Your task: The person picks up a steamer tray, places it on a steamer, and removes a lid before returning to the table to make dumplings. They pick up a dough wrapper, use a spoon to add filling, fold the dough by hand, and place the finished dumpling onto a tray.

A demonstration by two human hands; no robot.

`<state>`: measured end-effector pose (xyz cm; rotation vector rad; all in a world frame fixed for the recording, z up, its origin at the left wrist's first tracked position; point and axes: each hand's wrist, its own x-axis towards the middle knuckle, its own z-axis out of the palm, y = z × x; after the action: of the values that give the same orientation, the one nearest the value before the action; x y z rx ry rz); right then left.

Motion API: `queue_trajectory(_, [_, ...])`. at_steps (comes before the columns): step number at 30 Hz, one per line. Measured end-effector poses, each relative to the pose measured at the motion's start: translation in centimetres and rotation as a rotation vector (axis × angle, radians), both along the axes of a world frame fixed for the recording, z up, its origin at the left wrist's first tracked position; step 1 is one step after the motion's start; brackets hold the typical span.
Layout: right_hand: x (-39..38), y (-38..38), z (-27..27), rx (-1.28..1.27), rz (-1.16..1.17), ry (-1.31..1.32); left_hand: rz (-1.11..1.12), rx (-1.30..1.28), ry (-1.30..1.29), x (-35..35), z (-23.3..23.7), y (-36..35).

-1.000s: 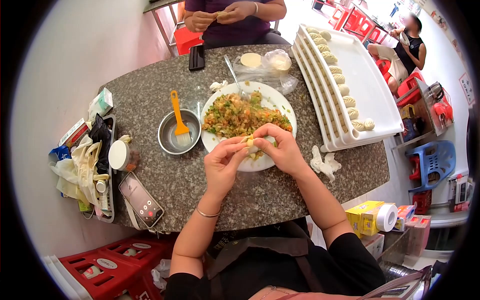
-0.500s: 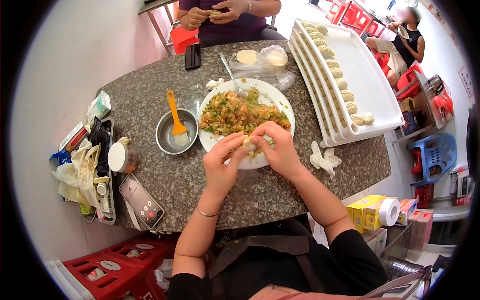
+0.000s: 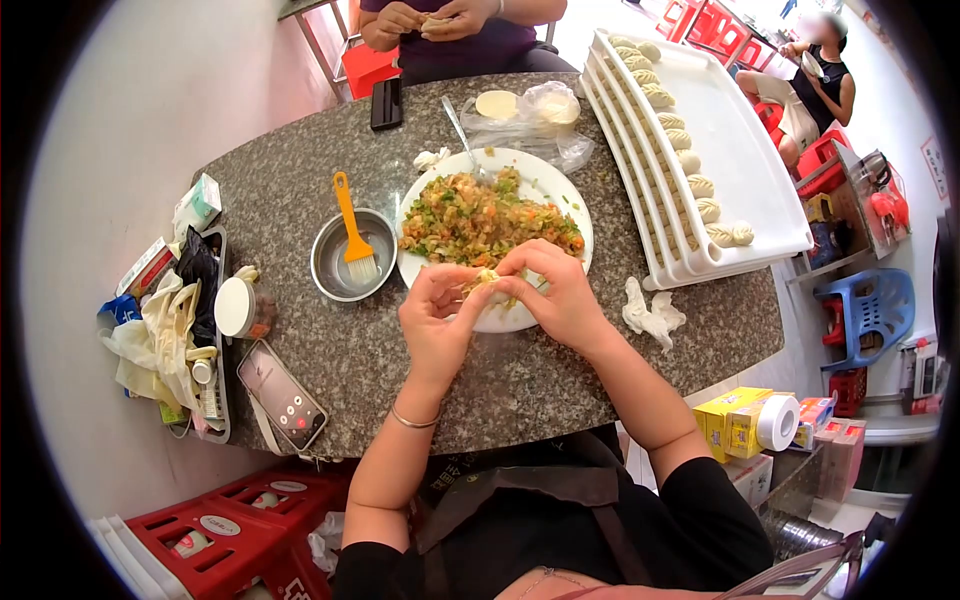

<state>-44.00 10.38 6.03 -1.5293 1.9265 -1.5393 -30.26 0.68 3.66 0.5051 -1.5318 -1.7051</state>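
Over the near edge of a white plate (image 3: 548, 178), my left hand (image 3: 440, 318) and my right hand (image 3: 556, 297) meet with bent fingers. Pinched between their fingertips is a small dumpling (image 3: 488, 277), its pale dough mostly covered by my fingers. Chopped vegetable filling (image 3: 480, 218), orange, green and tan, is heaped on the plate. A spoon (image 3: 457, 125) leans in at the far side of that heap. Left of the plate, a metal bowl (image 3: 325, 278) holds a brush (image 3: 350, 225) with an orange handle.
Stacked white trays (image 3: 745, 150) with pleated dumplings (image 3: 672, 121) stand at the right. Dough wrappers (image 3: 497, 104) lie on plastic at the back. A crumpled tissue (image 3: 652, 314), a phone (image 3: 282, 395) and a lidded jar (image 3: 236, 308) flank my arms. Across the table, a person's hands (image 3: 455, 20) hold dough.
My fingers have shifted slightly around the dumpling, with the left fingertips a little higher and more bunched. The whole view has moved slightly.
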Motion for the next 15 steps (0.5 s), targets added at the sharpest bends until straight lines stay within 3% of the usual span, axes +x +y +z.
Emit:
queue_trajectory(1, [0.0, 0.0, 0.0, 0.002, -0.006, 0.036, -0.001, 0.000, -0.001, 0.0, 0.3, 0.1])
queue_trajectory(4, [0.0, 0.0, -0.5, -0.038, -0.048, 0.058, 0.071, -0.572, -0.170, 0.0, 0.7, 0.0])
queue_trajectory(10, [-0.3, 0.0, -0.7, -0.024, -0.025, -0.177, -0.063, -0.122, -0.025, -0.2, 0.4, 0.0])
queue_trajectory(15, [-0.7, 0.2, 0.0, 0.039, 0.038, -0.189, -0.068, -0.285, -0.038, 0.0, 0.1, 0.0])
